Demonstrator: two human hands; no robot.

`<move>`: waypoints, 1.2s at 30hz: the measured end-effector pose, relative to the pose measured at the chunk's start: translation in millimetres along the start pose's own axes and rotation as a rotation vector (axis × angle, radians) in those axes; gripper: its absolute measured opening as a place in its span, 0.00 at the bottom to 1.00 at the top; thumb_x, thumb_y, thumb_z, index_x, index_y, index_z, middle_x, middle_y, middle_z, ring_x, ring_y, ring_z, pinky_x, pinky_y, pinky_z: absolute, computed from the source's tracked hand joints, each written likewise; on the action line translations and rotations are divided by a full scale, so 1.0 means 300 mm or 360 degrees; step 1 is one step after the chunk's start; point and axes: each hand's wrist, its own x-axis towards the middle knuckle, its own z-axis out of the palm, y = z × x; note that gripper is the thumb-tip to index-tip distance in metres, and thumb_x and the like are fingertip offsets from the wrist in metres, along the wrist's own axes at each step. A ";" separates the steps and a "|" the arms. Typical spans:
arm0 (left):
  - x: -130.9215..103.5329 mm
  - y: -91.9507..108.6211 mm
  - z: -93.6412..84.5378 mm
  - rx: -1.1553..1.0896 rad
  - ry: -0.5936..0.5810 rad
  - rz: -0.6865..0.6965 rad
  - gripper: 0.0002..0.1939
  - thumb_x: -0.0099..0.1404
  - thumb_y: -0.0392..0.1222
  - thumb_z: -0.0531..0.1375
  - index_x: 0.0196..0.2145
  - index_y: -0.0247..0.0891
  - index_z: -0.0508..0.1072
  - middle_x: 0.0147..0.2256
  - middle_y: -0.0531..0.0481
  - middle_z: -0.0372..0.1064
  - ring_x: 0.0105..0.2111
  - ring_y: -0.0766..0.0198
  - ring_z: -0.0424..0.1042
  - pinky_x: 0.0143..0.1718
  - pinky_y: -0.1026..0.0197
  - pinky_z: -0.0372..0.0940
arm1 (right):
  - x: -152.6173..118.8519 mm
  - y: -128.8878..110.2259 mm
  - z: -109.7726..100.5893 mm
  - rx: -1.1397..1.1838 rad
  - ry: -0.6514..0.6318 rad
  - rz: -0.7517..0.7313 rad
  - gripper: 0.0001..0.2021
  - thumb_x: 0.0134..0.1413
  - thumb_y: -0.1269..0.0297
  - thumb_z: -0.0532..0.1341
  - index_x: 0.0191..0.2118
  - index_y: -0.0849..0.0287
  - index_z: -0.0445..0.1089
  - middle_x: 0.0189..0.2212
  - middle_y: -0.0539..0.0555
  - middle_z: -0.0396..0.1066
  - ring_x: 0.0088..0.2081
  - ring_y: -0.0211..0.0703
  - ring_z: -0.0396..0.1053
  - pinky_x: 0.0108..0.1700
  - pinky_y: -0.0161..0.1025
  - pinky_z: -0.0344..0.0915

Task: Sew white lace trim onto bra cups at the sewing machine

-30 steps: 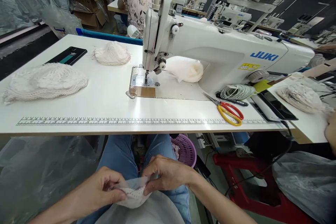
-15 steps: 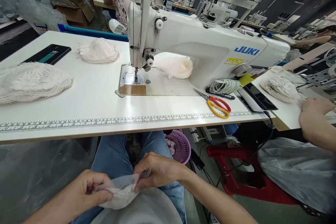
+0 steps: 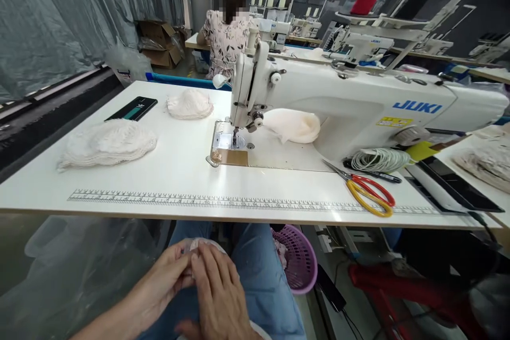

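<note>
Above my lap, my left hand (image 3: pixel 173 271) is closed on a small piece of thin white fabric (image 3: pixel 207 244), whose edge shows past the fingers. My right hand (image 3: pixel 219 287) lies over it from the right, its fingers stretched out against the fabric and the left fingertips, its thumb apart and blurred. Most of the fabric is hidden under both hands. Beyond them, on the white table (image 3: pixel 179 180), stands a JUKI sewing machine (image 3: pixel 350 95). A stack of lacy white pieces (image 3: pixel 109 143) and a smaller white pile (image 3: pixel 190 104) lie to its left.
Scissors (image 3: pixel 368 194) with red and yellow handles lie at the table's right, beside a coil of pale cord (image 3: pixel 380 160). A dark phone (image 3: pixel 133 108) is at the left. Below the table stands a purple basket (image 3: pixel 300 265). A person (image 3: pixel 227 37) sits farther back.
My view has shifted left and up. Both hands have come closer together; the right one has gone from pinching the fabric to lying flat over it. Less of the fabric shows.
</note>
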 end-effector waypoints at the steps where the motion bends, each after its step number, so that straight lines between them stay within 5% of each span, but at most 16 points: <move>1: 0.007 -0.004 -0.001 -0.0062 0.0029 0.0003 0.19 0.49 0.52 0.70 0.32 0.37 0.72 0.27 0.53 0.72 0.30 0.65 0.73 0.37 0.65 0.68 | -0.002 0.008 0.027 0.0005 0.0033 -0.0019 0.25 0.62 0.62 0.52 0.62 0.68 0.53 0.55 0.66 0.65 0.55 0.58 0.63 0.52 0.50 0.63; 4: 0.005 -0.013 -0.017 -0.0212 0.0057 -0.0037 0.17 0.48 0.46 0.72 0.32 0.36 0.73 0.31 0.50 0.76 0.36 0.61 0.75 0.43 0.61 0.68 | 0.018 0.062 0.032 0.0364 -0.0180 -0.0037 0.22 0.62 0.74 0.47 0.61 0.65 0.55 0.52 0.63 0.68 0.53 0.50 0.65 0.55 0.47 0.62; 7: -0.025 -0.018 -0.052 -0.0250 -0.0039 -0.0150 0.21 0.51 0.47 0.70 0.39 0.34 0.73 0.39 0.42 0.76 0.44 0.51 0.74 0.48 0.52 0.67 | 0.037 0.121 -0.036 0.0967 -0.0595 0.0169 0.16 0.60 0.71 0.51 0.53 0.63 0.65 0.45 0.61 0.72 0.46 0.48 0.69 0.50 0.44 0.64; 9: -0.047 -0.025 -0.085 -0.0005 -0.0086 -0.0184 0.28 0.54 0.55 0.67 0.46 0.34 0.70 0.39 0.38 0.76 0.41 0.48 0.75 0.42 0.51 0.69 | 0.039 0.146 -0.081 0.1187 -0.0730 0.0358 0.11 0.60 0.67 0.53 0.42 0.62 0.71 0.33 0.56 0.73 0.34 0.43 0.70 0.41 0.38 0.65; 12: -0.066 -0.041 -0.128 0.0652 0.0028 0.0083 0.30 0.56 0.62 0.62 0.50 0.40 0.67 0.37 0.42 0.75 0.38 0.51 0.74 0.38 0.57 0.67 | 0.032 0.159 -0.117 0.1355 -0.0770 0.0617 0.16 0.61 0.56 0.55 0.30 0.63 0.71 0.21 0.49 0.64 0.23 0.35 0.60 0.27 0.30 0.60; 15: -0.073 -0.043 -0.122 0.1095 0.0213 0.0380 0.32 0.55 0.59 0.64 0.54 0.49 0.63 0.48 0.45 0.69 0.52 0.50 0.64 0.47 0.61 0.61 | 0.031 0.160 -0.132 0.1602 -0.0840 0.0790 0.24 0.56 0.44 0.57 0.33 0.65 0.72 0.23 0.49 0.64 0.24 0.34 0.60 0.25 0.29 0.58; 17: -0.073 -0.029 -0.091 0.1232 0.0132 0.0339 0.32 0.52 0.58 0.65 0.54 0.50 0.65 0.50 0.47 0.67 0.53 0.48 0.62 0.47 0.61 0.60 | 0.033 0.162 -0.145 0.1731 -0.0881 0.0843 0.26 0.53 0.41 0.59 0.35 0.65 0.73 0.25 0.50 0.66 0.27 0.36 0.61 0.28 0.30 0.60; 20: -0.068 0.003 -0.037 0.1424 -0.0227 0.0224 0.18 0.56 0.57 0.60 0.36 0.42 0.73 0.36 0.50 0.70 0.40 0.53 0.67 0.39 0.62 0.60 | 0.030 0.172 -0.173 0.1815 -0.0886 0.0908 0.23 0.51 0.45 0.62 0.36 0.65 0.74 0.27 0.51 0.67 0.29 0.37 0.62 0.31 0.31 0.60; 23: -0.066 0.025 -0.009 0.1571 -0.0350 0.0273 0.16 0.60 0.54 0.56 0.25 0.39 0.67 0.27 0.54 0.62 0.31 0.60 0.63 0.34 0.63 0.58 | 0.020 0.180 -0.191 0.1841 -0.0885 0.0959 0.19 0.48 0.50 0.66 0.35 0.65 0.75 0.25 0.50 0.66 0.28 0.36 0.60 0.29 0.30 0.58; 31: -0.094 0.011 -0.031 0.1530 -0.0397 0.0302 0.24 0.67 0.60 0.45 0.25 0.40 0.66 0.28 0.54 0.58 0.30 0.63 0.61 0.32 0.66 0.56 | 0.013 0.160 -0.164 0.2047 -0.0852 0.1193 0.17 0.45 0.53 0.69 0.28 0.66 0.75 0.19 0.46 0.60 0.23 0.31 0.53 0.25 0.30 0.50; 36: -0.099 0.006 -0.049 0.1643 -0.0333 0.0194 0.16 0.61 0.56 0.55 0.31 0.41 0.71 0.33 0.53 0.65 0.36 0.59 0.64 0.39 0.64 0.58 | 0.011 0.170 -0.180 0.2160 -0.0824 0.1334 0.18 0.41 0.51 0.70 0.29 0.65 0.76 0.21 0.48 0.64 0.25 0.32 0.57 0.29 0.31 0.55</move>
